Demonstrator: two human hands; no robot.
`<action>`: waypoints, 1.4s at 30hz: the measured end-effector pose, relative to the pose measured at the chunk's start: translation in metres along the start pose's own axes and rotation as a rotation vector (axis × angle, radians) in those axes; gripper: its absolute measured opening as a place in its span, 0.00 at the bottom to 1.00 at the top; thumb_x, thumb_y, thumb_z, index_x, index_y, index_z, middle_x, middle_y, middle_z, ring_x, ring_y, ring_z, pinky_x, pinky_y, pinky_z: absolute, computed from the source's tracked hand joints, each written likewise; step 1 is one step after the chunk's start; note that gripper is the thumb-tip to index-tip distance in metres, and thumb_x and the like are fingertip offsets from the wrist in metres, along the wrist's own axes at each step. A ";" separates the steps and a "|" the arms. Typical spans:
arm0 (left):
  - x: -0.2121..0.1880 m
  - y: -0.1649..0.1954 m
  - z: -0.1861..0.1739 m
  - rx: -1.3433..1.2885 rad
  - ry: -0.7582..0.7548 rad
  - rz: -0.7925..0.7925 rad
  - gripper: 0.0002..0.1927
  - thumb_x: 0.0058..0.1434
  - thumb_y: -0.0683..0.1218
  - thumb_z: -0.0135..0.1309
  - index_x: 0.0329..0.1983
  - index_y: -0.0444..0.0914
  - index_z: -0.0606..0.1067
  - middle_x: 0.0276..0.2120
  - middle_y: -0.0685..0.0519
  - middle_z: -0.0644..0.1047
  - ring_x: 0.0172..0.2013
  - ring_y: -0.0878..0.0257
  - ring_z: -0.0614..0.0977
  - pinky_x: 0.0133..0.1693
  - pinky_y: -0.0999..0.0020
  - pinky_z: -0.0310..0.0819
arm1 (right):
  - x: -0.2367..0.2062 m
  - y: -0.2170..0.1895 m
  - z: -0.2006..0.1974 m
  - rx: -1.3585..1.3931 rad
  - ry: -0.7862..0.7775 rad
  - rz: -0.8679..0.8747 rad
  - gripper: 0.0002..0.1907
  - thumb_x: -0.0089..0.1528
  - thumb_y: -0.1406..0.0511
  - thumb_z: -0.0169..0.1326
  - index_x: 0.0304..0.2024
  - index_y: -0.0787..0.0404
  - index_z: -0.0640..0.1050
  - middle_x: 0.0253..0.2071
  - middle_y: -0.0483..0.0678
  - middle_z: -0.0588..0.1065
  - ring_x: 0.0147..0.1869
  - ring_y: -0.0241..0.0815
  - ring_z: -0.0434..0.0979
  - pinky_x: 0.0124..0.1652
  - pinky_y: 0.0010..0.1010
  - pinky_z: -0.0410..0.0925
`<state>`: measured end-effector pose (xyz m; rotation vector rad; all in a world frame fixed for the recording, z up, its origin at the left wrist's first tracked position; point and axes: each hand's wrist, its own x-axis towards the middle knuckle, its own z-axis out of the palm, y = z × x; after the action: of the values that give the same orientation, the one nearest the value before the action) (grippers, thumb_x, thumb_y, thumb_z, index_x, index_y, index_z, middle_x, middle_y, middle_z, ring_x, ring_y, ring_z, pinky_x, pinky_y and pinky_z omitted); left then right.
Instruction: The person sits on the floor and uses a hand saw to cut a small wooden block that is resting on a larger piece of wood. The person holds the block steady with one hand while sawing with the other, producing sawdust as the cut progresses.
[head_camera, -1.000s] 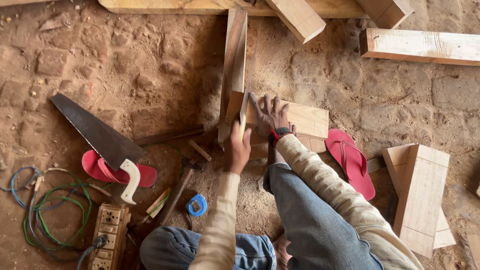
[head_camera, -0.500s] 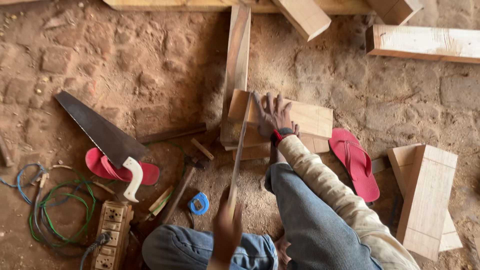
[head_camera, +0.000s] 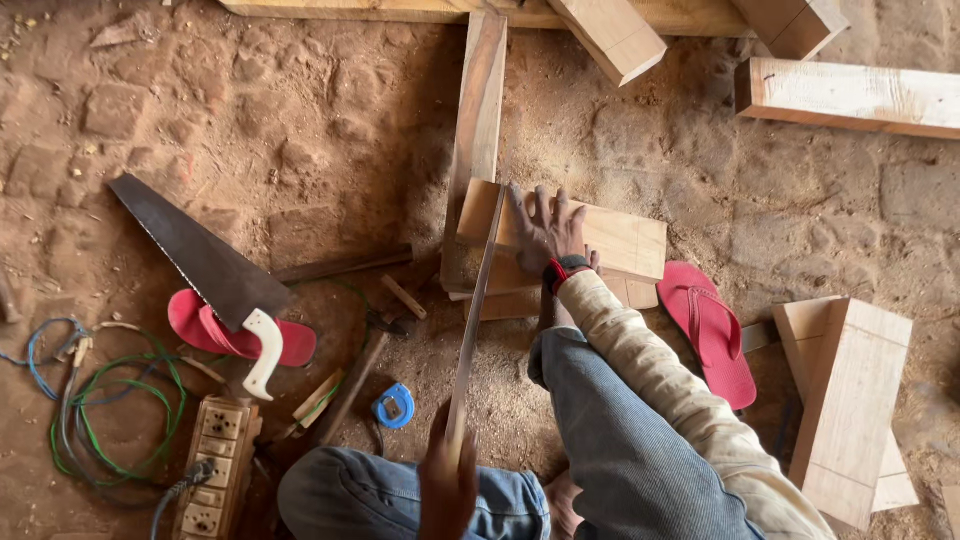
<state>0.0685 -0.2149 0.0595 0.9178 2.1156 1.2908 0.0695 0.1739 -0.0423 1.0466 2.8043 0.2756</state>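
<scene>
The left hand (head_camera: 447, 480) grips the handle of a handsaw (head_camera: 472, 320), and it has pulled back toward the person's knees since a second ago, so the blade is mid-stroke. The blade tip sits in the cut on the wood block (head_camera: 610, 240). The right hand (head_camera: 548, 228) stays flat and open on the block, holding it down. A spare saw (head_camera: 200, 262) lies on a red sandal (head_camera: 235, 335). No boxes or bins show.

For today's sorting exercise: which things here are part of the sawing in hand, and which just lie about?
In use: saw in left hand; wooden block under right hand.

Lying about: spare handsaw, red sandals, tape measure, cables, socket strip.
</scene>
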 end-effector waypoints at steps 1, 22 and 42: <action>-0.020 -0.002 -0.008 -0.017 -0.057 -0.299 0.31 0.66 0.48 0.46 0.73 0.37 0.59 0.55 0.37 0.79 0.47 0.53 0.88 0.41 0.65 0.85 | -0.003 -0.002 0.005 0.042 -0.062 0.016 0.51 0.57 0.54 0.57 0.77 0.46 0.47 0.76 0.57 0.52 0.76 0.69 0.52 0.57 0.75 0.59; -0.001 -0.003 -0.007 0.051 0.077 0.284 0.19 0.78 0.49 0.44 0.68 0.38 0.66 0.43 0.36 0.75 0.34 0.62 0.79 0.31 0.72 0.79 | -0.007 -0.011 -0.014 0.070 0.028 0.072 0.56 0.57 0.46 0.60 0.80 0.46 0.46 0.76 0.59 0.52 0.75 0.73 0.52 0.56 0.77 0.56; 0.028 -0.018 0.024 -0.034 -0.012 -0.043 0.17 0.70 0.47 0.47 0.59 0.36 0.71 0.28 0.42 0.80 0.25 0.49 0.81 0.26 0.55 0.74 | -0.009 -0.008 -0.023 0.204 -0.130 0.084 0.58 0.54 0.48 0.61 0.79 0.43 0.44 0.76 0.57 0.52 0.78 0.72 0.49 0.61 0.77 0.54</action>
<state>0.0613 -0.1859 0.0312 0.8587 2.0870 1.2927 0.0670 0.1591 -0.0207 1.1796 2.7188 -0.0710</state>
